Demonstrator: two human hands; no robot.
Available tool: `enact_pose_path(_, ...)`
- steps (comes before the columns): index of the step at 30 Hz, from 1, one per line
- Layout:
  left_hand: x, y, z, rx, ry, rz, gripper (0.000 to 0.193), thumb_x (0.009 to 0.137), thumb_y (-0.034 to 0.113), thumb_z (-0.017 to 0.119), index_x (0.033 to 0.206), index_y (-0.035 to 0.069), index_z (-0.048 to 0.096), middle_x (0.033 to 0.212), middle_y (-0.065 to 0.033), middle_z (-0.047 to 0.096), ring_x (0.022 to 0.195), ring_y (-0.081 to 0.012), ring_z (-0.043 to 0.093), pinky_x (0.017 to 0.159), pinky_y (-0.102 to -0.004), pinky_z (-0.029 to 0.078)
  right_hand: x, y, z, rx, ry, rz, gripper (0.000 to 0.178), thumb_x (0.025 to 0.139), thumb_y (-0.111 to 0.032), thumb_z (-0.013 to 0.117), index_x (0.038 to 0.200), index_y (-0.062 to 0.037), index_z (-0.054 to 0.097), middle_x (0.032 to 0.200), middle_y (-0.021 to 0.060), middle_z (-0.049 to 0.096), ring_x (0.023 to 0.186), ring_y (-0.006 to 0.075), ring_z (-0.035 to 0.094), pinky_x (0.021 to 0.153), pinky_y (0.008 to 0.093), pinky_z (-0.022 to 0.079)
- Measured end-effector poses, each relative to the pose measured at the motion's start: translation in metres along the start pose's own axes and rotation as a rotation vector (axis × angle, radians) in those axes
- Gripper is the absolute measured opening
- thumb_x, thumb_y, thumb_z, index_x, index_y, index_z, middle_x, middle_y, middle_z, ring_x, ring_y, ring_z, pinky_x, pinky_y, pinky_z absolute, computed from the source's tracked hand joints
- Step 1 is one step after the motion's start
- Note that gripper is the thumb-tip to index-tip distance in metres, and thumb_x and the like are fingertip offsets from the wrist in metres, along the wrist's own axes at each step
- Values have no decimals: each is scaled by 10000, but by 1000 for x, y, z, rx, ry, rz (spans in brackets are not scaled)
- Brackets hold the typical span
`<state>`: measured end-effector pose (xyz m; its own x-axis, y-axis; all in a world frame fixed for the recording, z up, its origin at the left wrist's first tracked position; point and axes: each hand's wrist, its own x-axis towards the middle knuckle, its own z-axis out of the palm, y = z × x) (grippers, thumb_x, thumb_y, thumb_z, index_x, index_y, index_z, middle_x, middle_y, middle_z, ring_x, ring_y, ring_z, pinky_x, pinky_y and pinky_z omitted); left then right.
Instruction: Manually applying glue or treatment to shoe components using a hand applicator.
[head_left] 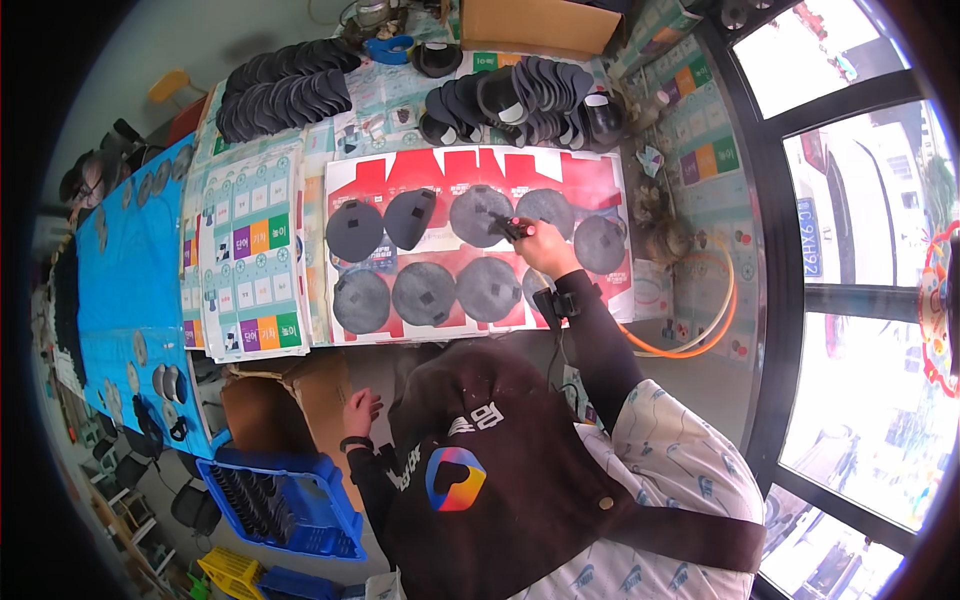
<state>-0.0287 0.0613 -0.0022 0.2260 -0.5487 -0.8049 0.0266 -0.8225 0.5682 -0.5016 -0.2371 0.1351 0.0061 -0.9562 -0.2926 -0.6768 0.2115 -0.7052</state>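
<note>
Red-and-white sheeting [592,175] bears grey discs [415,290] mid-frame; the right hand [545,248] wraps its fingers around a black-and-red tool [517,230]; lower left of centre, the left hand's [362,412] fingers curl loosely.

The discs [362,304] look grey, the sheet [415,167] red and white, the tool [517,229] black-and-red, that crate [325,495] over there blue.

"What's on that apron [535,500]?"
"Dk brown, w/ white lettering [474,418] & a rounded logo [470,490] in blue, red, orange, yellow. Round tan stud [606,503] by the wide strap [690,537]."
"And underneath?"
"White shirt [685,465], blue-grey print. Blk sleeves [603,345] both sides, blk band [356,443] on L wrist, chunkier blk cuff [577,295] on R."
</note>
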Motion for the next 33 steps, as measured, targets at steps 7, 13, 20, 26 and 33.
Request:
enact_pose_path(7, -1, -8, 1, -54, 6, -16, 356, 1008, 358, 615, 1244, 91, 634, 1064, -90, 738, 892, -197, 716, 760, -318, 530, 5, -3, -5, -50, -120, 11, 338, 836, -182, 647, 1148, -59, 686, 855, 227, 701, 789, 374, 701, 719, 448, 532)
enact_pose_path(13, 5, -14, -5, -61, 10, -31, 374, 1004, 369, 620, 1251, 87, 629, 1082, -93, 735, 898, -207, 718, 762, -321, 525, 1, 20, -18, -52, 21, 85, 328, 843, -190, 585, 1126, -83, 714, 998, 285, 685, 1020, 479, 636, 877, 519, 512)
enact_pose_path(20, 9, -13, -13, -53, -35, -37, 350, 1022, 359, 598, 1269, 111, 597, 1085, -77, 733, 904, -180, 710, 743, -301, 510, -5, 14, -20, -159, -20, 64, 347, 859, -216, 595, 1170, -108, 704, 1004, 282, 686, 1014, 477, 640, 881, 521, 518)
enact_pose_path(26, 23, -10, -39, -71, -19, -9, 312, 1018, 338, 613, 1226, 106, 628, 1038, -75, 740, 841, -180, 716, 682, -276, 511, -12, 32, -12, -139, 237, 103, 295, 873, -248, 619, 1068, -45, 708, 954, 293, 688, 988, 478, 653, 843, 545, 525)
enact_pose_path(33, 74, 0, -98, -19, -93, 17, 290, 1007, 295, 634, 1201, 80, 649, 1007, -79, 734, 797, -164, 712, 635, -265, 513, -45, -80, 8, 437, -181, 251, 253, 749, -117, 724, 991, -49, 707, 834, 30, 722, 750, 120, 667, 563, 294, 488)
